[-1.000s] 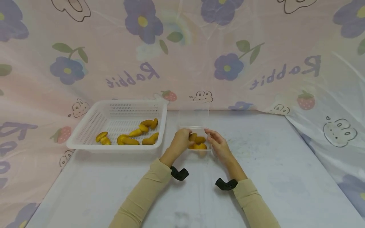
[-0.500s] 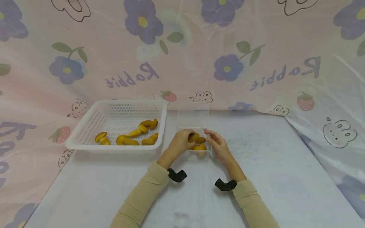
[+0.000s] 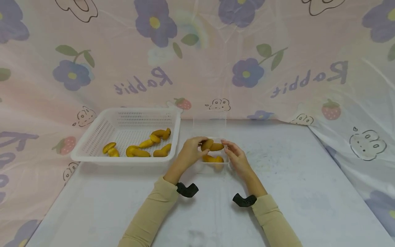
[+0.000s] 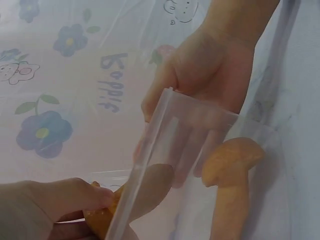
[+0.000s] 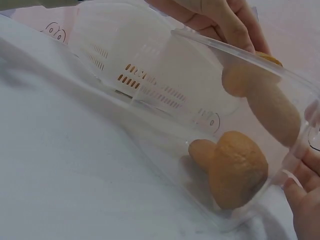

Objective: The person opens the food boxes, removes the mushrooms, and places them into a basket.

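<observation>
In the head view, my left hand (image 3: 189, 151) holds a yellow-brown toy-like mushroom (image 3: 217, 147) at the back of a clear plastic box (image 3: 228, 156). Its thumb and fingers pinch the cap end, and the stem points right. Below, nearer the front wall, another mushroom (image 3: 213, 159) lies in the box; the right wrist view shows this lying mushroom (image 5: 237, 170) through the plastic. My right hand (image 3: 238, 158) touches the box's right side from outside. Seen through the wall in the left wrist view, the right hand's fingers (image 4: 200, 145) look fairly straight.
A white perforated basket (image 3: 123, 159) stands left of the box, with several mushrooms in it, among them a mushroom (image 3: 138, 152) near its front wall. The box's clear lid (image 3: 210, 124) stands raised behind. A printed cloth (image 3: 197, 79) hangs behind the white table (image 3: 293, 178).
My left hand has moved slightly left and back, carrying the mushroom farther from the one lying in the box. The right hand has hardly moved.
</observation>
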Action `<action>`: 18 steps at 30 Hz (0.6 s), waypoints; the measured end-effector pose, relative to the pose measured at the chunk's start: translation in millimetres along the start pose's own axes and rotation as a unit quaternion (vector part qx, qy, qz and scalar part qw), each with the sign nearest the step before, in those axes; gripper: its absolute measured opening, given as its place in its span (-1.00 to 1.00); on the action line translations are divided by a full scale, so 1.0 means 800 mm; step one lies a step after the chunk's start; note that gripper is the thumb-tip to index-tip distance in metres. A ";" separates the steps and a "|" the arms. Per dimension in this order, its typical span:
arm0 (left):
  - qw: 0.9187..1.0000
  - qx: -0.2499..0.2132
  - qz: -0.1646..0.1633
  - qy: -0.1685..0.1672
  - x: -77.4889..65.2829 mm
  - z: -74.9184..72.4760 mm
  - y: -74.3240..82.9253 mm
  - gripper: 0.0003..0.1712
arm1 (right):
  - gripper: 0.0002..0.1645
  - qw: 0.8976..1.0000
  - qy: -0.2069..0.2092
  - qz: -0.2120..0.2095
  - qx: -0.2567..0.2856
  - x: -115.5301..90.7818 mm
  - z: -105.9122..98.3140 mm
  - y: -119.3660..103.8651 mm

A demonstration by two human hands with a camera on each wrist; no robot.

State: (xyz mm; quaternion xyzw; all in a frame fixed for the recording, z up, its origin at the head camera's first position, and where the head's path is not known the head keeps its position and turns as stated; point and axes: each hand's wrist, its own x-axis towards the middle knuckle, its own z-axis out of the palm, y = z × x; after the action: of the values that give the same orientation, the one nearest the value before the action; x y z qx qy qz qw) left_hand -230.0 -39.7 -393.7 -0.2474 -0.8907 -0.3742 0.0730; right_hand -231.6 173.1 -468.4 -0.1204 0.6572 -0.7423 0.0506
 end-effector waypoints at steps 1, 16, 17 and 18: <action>1.000 0.002 -0.001 0.003 0.000 -0.001 0.001 -0.55 | -0.51 1.000 0.003 0.003 -0.001 0.000 0.000 0.000; 0.999 -0.014 0.009 0.038 -0.005 -0.022 -0.002 -0.55 | -0.45 1.000 0.003 -0.006 -0.007 0.001 -0.001 0.004; 0.999 -0.015 0.009 0.038 -0.005 -0.024 -0.002 -0.55 | -0.45 1.000 0.002 -0.006 -0.006 0.001 -0.001 0.004; 0.999 -0.018 0.008 0.038 -0.005 -0.026 -0.002 -0.55 | -0.43 1.000 0.000 -0.006 -0.006 0.001 -0.001 0.004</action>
State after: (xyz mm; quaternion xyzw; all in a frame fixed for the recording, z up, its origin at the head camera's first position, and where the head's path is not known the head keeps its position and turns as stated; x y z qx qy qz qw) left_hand -228.2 -56.7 -380.9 -0.2416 -0.8783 -0.3989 0.1056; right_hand -232.9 173.4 -471.4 -0.1246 0.6609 -0.7386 0.0449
